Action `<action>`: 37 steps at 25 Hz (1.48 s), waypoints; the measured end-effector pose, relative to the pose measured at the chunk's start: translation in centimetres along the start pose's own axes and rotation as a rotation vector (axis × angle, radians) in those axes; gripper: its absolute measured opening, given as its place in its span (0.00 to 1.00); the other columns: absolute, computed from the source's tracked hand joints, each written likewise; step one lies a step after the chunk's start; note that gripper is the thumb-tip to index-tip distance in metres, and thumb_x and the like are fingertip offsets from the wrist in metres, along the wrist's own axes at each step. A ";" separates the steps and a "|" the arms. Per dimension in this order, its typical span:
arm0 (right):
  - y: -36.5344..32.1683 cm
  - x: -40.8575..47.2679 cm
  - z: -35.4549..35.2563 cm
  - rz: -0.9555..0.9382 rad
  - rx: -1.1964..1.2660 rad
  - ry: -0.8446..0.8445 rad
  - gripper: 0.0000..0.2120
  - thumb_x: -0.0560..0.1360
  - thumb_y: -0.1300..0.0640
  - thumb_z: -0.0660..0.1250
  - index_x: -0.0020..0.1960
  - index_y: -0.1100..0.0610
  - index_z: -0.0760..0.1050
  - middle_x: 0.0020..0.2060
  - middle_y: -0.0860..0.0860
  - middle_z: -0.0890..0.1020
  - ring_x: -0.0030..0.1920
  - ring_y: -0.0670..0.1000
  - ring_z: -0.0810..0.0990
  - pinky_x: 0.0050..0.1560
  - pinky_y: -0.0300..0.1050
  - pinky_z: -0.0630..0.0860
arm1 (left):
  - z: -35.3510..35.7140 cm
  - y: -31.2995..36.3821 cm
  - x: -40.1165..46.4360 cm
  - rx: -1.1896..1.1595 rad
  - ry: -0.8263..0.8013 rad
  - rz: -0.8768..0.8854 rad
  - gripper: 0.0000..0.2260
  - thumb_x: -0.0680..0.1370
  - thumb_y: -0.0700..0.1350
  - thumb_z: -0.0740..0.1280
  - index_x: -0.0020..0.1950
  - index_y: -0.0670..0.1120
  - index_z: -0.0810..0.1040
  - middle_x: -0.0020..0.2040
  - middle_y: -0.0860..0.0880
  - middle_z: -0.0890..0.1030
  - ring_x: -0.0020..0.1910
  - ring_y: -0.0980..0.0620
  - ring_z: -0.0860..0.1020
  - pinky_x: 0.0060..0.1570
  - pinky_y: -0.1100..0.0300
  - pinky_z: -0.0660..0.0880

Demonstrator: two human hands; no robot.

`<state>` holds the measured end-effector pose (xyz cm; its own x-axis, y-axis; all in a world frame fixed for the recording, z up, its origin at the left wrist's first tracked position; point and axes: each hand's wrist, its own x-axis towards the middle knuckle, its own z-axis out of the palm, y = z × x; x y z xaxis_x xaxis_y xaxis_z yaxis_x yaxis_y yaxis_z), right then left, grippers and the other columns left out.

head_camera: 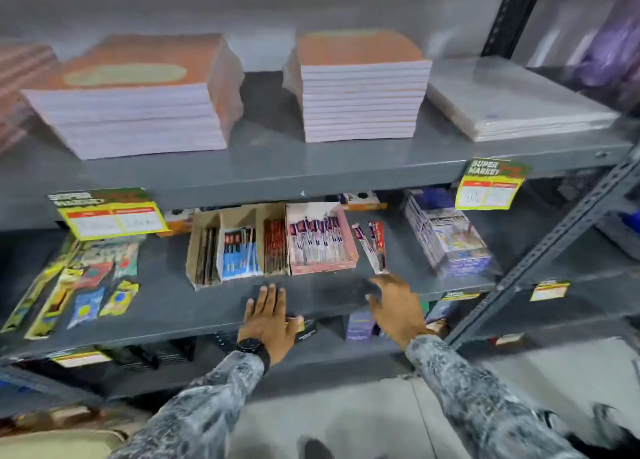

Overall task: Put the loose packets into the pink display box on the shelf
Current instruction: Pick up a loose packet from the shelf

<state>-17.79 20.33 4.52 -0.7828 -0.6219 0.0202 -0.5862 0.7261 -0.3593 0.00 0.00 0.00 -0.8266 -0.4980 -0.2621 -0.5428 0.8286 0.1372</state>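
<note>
The pink display box stands on the middle shelf, holding a row of upright packets. Just right of it, a few loose packets lie flat on the grey shelf, red and white. My right hand hovers below those packets, blurred, fingers spread and holding nothing. My left hand, with a black watch at the wrist, rests flat on the shelf's front edge, below the cardboard boxes, fingers apart and empty.
Cardboard boxes of packets stand left of the pink box. Carded items lie at the far left, a wrapped pack at the right. Notebook stacks fill the upper shelf. A slanted metal brace crosses at right.
</note>
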 end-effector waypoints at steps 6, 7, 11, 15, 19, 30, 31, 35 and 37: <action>2.0 5.4 -0.1 0.354 0.220 0.123 0.08 0.75 0.59 0.66 0.47 0.58 0.83 0.46 0.62 0.85 0.48 0.67 0.84 0.47 0.54 0.79 | 2.3 -0.6 0.7 -0.033 0.084 -0.027 0.35 0.81 0.64 0.46 0.82 0.46 0.44 0.83 0.46 0.43 0.82 0.45 0.40 0.79 0.45 0.39; 2.1 6.1 0.0 0.398 0.254 0.124 0.07 0.75 0.57 0.67 0.46 0.58 0.83 0.46 0.62 0.85 0.49 0.67 0.83 0.47 0.54 0.79 | 2.2 -0.7 0.7 -0.038 0.098 -0.020 0.35 0.81 0.64 0.47 0.82 0.46 0.45 0.83 0.46 0.44 0.82 0.45 0.42 0.79 0.45 0.40; 2.2 8.2 0.4 0.563 0.351 0.030 0.12 0.72 0.47 0.72 0.43 0.57 0.83 0.46 0.62 0.85 0.49 0.66 0.83 0.47 0.53 0.78 | 2.6 -0.9 0.6 -0.034 0.109 -0.014 0.36 0.79 0.65 0.45 0.82 0.45 0.49 0.83 0.45 0.48 0.82 0.44 0.45 0.79 0.45 0.42; 2.2 9.3 0.9 0.710 0.459 0.068 0.15 0.69 0.48 0.76 0.47 0.59 0.85 0.49 0.62 0.86 0.52 0.66 0.83 0.48 0.49 0.76 | 2.3 -1.1 0.6 -0.047 0.116 0.003 0.38 0.78 0.67 0.42 0.82 0.46 0.47 0.83 0.46 0.46 0.82 0.45 0.44 0.79 0.46 0.41; 2.7 8.5 0.3 0.666 0.650 0.270 0.09 0.75 0.53 0.71 0.51 0.55 0.86 0.44 0.56 0.86 0.50 0.58 0.84 0.48 0.43 0.76 | 1.9 -1.0 0.4 -0.045 0.065 -0.010 0.36 0.79 0.66 0.41 0.82 0.47 0.43 0.83 0.47 0.42 0.82 0.47 0.40 0.79 0.47 0.38; 2.1 9.3 0.1 0.787 0.929 0.515 0.12 0.74 0.65 0.69 0.39 0.50 0.83 0.42 0.53 0.88 0.46 0.56 0.86 0.58 0.55 0.81 | -0.7 -1.9 0.9 -0.298 -0.100 -0.004 0.31 0.83 0.59 0.49 0.82 0.44 0.48 0.83 0.46 0.43 0.82 0.49 0.39 0.78 0.50 0.37; 1.5 9.0 -0.5 0.757 0.977 0.549 0.13 0.74 0.67 0.67 0.40 0.51 0.83 0.40 0.53 0.86 0.45 0.54 0.85 0.58 0.52 0.81 | -1.0 -2.1 0.9 -0.367 -0.087 -0.012 0.31 0.84 0.59 0.50 0.82 0.44 0.50 0.83 0.46 0.46 0.82 0.49 0.42 0.79 0.50 0.39; -1.0 7.4 -2.7 0.345 1.216 0.278 0.18 0.73 0.77 0.60 0.41 0.59 0.83 0.36 0.52 0.83 0.32 0.48 0.75 0.34 0.42 0.74 | -3.6 -2.5 0.4 -1.155 0.010 -0.195 0.41 0.71 0.73 0.64 0.71 0.43 0.75 0.69 0.44 0.79 0.70 0.45 0.76 0.69 0.51 0.72; -2.4 7.1 -2.4 0.142 1.054 -0.035 0.14 0.74 0.76 0.65 0.43 0.61 0.84 0.34 0.51 0.84 0.29 0.48 0.73 0.27 0.42 0.71 | -5.1 -2.7 0.2 -1.607 -0.074 -0.263 0.35 0.71 0.70 0.66 0.65 0.44 0.78 0.59 0.43 0.84 0.59 0.43 0.83 0.55 0.52 0.81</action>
<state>-22.42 14.90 7.71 -0.8134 -0.5719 -0.1064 -0.0001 0.1831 -0.9831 0.54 -3.69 4.39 -0.7083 -0.5226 -0.4745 -0.2871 -0.4008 0.8700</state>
